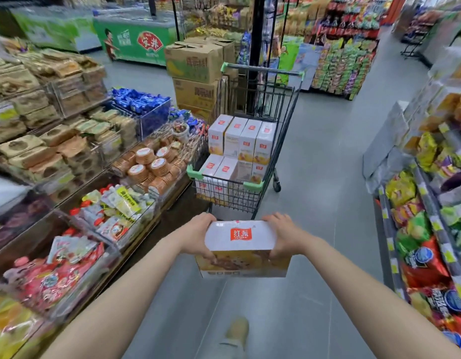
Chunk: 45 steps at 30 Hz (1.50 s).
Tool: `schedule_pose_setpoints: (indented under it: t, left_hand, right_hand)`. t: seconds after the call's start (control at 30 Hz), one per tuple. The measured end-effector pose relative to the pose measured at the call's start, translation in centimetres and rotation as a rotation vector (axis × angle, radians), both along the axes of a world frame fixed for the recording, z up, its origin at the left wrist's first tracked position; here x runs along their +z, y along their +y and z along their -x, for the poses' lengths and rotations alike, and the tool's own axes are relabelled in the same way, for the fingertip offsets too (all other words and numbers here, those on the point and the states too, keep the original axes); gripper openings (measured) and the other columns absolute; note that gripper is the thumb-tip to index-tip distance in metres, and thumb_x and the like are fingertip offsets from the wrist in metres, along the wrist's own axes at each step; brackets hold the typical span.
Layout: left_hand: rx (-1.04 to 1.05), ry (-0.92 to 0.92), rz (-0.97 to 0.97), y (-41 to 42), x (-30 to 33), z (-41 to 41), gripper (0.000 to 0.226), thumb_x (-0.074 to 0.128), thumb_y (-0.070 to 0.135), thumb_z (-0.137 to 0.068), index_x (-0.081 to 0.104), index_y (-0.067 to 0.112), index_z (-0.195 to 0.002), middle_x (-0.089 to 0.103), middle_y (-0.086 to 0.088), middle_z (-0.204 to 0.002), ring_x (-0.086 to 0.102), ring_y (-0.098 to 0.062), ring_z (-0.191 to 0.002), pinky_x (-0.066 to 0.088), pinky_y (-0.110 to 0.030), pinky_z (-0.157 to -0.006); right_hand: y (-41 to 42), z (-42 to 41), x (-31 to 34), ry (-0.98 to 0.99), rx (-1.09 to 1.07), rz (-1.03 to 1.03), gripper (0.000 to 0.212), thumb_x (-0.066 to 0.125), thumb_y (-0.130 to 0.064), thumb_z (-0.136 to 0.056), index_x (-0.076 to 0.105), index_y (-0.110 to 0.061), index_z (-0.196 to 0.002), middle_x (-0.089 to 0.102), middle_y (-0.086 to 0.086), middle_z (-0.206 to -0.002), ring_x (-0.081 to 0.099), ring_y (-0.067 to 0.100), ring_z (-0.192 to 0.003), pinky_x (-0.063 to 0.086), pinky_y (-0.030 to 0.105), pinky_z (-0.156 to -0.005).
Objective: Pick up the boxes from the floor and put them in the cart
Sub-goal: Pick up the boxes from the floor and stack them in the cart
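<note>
I hold a white box (241, 238) with a red logo and a yellow picture side between both hands, in front of me above the floor. My left hand (198, 235) grips its left end and my right hand (285, 235) grips its right end. Just beyond it stands a black wire shopping cart (230, 195) with green corner guards. Several matching white boxes (242, 141) stand packed upright inside the cart, in two layers. The box in my hands is close to the cart's near end, slightly lower than its rim.
Snack display bins (99, 161) line the left side, right up against the cart. Stacked cardboard cartons (195, 79) and a black pillar (256, 35) stand behind the cart. A shelf of chip bags (428, 229) runs along the right. Grey floor (320, 177) lies between. My shoe (237, 330) shows below.
</note>
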<state>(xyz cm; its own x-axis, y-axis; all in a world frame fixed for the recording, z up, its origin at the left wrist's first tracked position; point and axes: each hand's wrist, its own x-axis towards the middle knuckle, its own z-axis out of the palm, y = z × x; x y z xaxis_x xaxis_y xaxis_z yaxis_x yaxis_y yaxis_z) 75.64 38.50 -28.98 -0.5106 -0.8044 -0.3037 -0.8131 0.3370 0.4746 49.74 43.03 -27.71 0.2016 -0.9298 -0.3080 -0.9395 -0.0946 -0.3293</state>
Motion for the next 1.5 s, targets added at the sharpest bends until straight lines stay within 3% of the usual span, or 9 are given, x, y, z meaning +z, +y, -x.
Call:
schedule_pose_setpoints:
  t: [0.17,0.33,0.73,0.83,0.93,1.13,1.23,1.33,1.5]
  left_hand:
    - [-0.006,0.019,-0.055,-9.9,-0.1,3.9,0.078,0.087,0.035,-0.052,0.042,0.027,-0.115,0.047,0.008,-0.113,0.048,-0.012,-0.104,0.049,-0.03,-0.089]
    - [-0.022,0.011,-0.014,-18.8,3.3,7.7,0.085,0.087,0.03,-0.056,0.039,0.019,-0.126,0.045,0.005,-0.119,0.046,-0.016,-0.11,0.045,-0.032,-0.095]
    - [0.117,0.03,-0.004,-32.2,6.0,16.0,0.076,0.083,0.023,-0.052,0.044,0.022,-0.117,0.052,0.001,-0.115,0.054,-0.02,-0.104,0.052,-0.04,-0.087]
    - [0.172,0.045,-0.011,-34.5,6.3,19.4,0.076,0.082,0.022,-0.051,0.043,0.024,-0.116,0.053,0.0,-0.114,0.056,-0.019,-0.101,0.054,-0.037,-0.082]
    - [0.227,0.062,0.016,-36.4,7.0,23.1,0.08,0.082,0.022,-0.052,0.041,0.023,-0.122,0.052,0.0,-0.114,0.055,-0.018,-0.099,0.05,-0.028,-0.073]
    - [0.368,0.069,0.045,-38.7,7.1,26.7,0.083,0.084,0.025,-0.055,0.04,0.02,-0.125,0.048,0.002,-0.116,0.052,-0.018,-0.101,0.044,-0.023,-0.072]
    - [0.442,0.049,0.074,-39.3,7.3,26.2,0.081,0.085,0.031,-0.052,0.043,0.023,-0.12,0.047,0.005,-0.113,0.049,-0.016,-0.101,0.045,-0.027,-0.079]
    - [0.526,0.025,0.067,-39.5,7.7,24.7,0.081,0.085,0.036,-0.051,0.043,0.025,-0.119,0.047,0.005,-0.117,0.052,-0.016,-0.102,0.054,-0.042,-0.084]
    - [0.647,-0.045,0.075,-40.3,7.3,21.5,0.089,0.085,0.037,-0.055,0.04,0.02,-0.13,0.045,0.002,-0.127,0.047,-0.017,-0.113,0.045,-0.036,-0.097]
  right_hand:
    - [-9.1,3.7,0.9,0.023,0.002,-0.025,0.097,0.083,-0.035,-0.064,0.027,-0.017,-0.142,0.037,0.004,-0.132,0.032,0.021,-0.126,0.036,0.037,-0.107]
    - [-17.9,7.4,2.9,0.026,-0.013,0.015,0.099,0.082,-0.036,-0.064,0.026,-0.018,-0.143,0.036,0.004,-0.136,0.031,0.024,-0.13,0.035,0.041,-0.11]
    - [-34.3,16.6,4.4,0.027,0.118,0.062,0.104,0.082,-0.043,-0.058,0.028,-0.02,-0.144,0.04,0.004,-0.133,0.038,0.023,-0.125,0.038,0.04,-0.108]
    - [-37.7,20.3,4.9,0.054,0.183,0.083,0.109,0.08,-0.05,-0.053,0.029,-0.02,-0.145,0.042,0.006,-0.133,0.038,0.027,-0.125,0.038,0.04,-0.106]
    - [-41.2,24.2,6.0,0.068,0.24,0.088,0.107,0.083,-0.041,-0.063,0.023,-0.017,-0.148,0.036,0.009,-0.14,0.033,0.028,-0.131,0.031,0.037,-0.11]
    - [-47.4,27.3,7.2,0.106,0.394,0.07,0.112,0.083,-0.043,-0.062,0.018,-0.016,-0.15,0.029,0.007,-0.148,0.027,0.027,-0.138,0.028,0.041,-0.115]
    - [-50.4,26.3,7.6,0.13,0.492,0.071,0.113,0.083,-0.046,-0.062,0.018,-0.018,-0.15,0.029,0.007,-0.15,0.028,0.027,-0.138,0.028,0.042,-0.115]
    - [-52.5,24.2,7.5,0.12,0.577,0.06,0.114,0.084,-0.046,-0.061,0.017,-0.018,-0.15,0.028,0.007,-0.151,0.027,0.026,-0.139,0.027,0.039,-0.115]
    - [-55.8,19.7,6.9,0.127,0.689,0.064,0.114,0.083,-0.045,-0.064,0.015,-0.017,-0.151,0.024,0.008,-0.153,0.024,0.027,-0.14,0.027,0.041,-0.115]
